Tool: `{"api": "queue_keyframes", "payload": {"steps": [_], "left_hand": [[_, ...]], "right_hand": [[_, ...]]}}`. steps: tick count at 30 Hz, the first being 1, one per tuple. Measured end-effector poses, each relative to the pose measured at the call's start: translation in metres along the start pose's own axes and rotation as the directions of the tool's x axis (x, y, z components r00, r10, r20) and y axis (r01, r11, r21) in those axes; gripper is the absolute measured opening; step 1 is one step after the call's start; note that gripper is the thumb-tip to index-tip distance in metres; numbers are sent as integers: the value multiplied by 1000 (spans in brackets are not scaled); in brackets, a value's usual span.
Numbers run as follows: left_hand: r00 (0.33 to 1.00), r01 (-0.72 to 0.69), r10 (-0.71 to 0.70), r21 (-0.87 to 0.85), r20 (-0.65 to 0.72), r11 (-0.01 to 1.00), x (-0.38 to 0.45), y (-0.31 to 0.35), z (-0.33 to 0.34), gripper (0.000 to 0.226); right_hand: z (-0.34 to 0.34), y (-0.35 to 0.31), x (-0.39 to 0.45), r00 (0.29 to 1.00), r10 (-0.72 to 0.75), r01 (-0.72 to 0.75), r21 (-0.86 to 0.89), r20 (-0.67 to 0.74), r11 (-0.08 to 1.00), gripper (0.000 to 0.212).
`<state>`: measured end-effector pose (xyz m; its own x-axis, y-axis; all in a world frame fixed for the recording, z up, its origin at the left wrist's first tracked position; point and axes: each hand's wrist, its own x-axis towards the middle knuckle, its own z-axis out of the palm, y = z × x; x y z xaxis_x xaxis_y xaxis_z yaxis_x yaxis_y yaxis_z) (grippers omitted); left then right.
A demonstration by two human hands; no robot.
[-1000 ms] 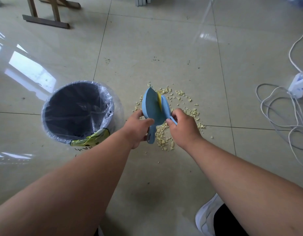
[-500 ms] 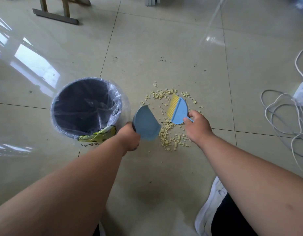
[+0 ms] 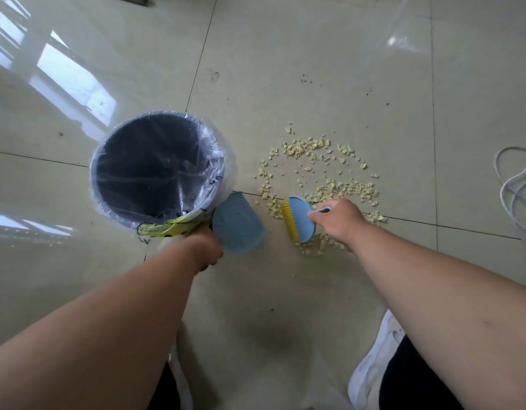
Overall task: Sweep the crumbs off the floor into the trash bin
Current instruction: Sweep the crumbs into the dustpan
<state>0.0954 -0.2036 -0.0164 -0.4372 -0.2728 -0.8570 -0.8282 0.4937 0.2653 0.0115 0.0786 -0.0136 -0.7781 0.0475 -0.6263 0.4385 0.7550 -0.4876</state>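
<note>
Pale yellow crumbs [image 3: 321,170] lie scattered in a rough ring on the tiled floor. My right hand [image 3: 337,221] grips the handle of a small blue brush [image 3: 300,218] whose yellow bristles point left, low over the crumbs' near edge. My left hand [image 3: 204,245] holds a blue dustpan [image 3: 236,223] by its handle, and the pan is just left of the brush, beside the bin. The dark trash bin [image 3: 113,149] with a clear plastic liner stands open to the left of the crumbs.
White cables [image 3: 513,184] coil on the floor at the right edge. A yellow-green wrapper [image 3: 170,226] hangs at the bin's near rim. My white shoe [image 3: 374,365] is at the bottom right. Bright window reflections cover the tiles on the left.
The brush and dustpan, held together a second ago, have come apart. The pan went left toward the bin, the brush turned down to the floor with its bristles facing left. The view shifted closer.
</note>
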Motion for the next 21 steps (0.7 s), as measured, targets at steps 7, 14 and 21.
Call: {"api": "queue_keyframes", "payload": {"steps": [7, 14, 21], "left_hand": [[999, -7, 11, -94, 40, 996, 6, -2, -20, 11], [996, -41, 27, -158, -89, 987, 15, -22, -33, 23], [992, -14, -6, -160, -125, 987, 15, -33, -40, 20]], "right_hand": [[39, -17, 10, 997, -11, 10, 16, 74, 1000, 23], [65, -32, 24, 993, 28, -44, 141, 114, 989, 19], [80, -39, 30, 983, 37, -83, 257, 181, 963, 19]]}}
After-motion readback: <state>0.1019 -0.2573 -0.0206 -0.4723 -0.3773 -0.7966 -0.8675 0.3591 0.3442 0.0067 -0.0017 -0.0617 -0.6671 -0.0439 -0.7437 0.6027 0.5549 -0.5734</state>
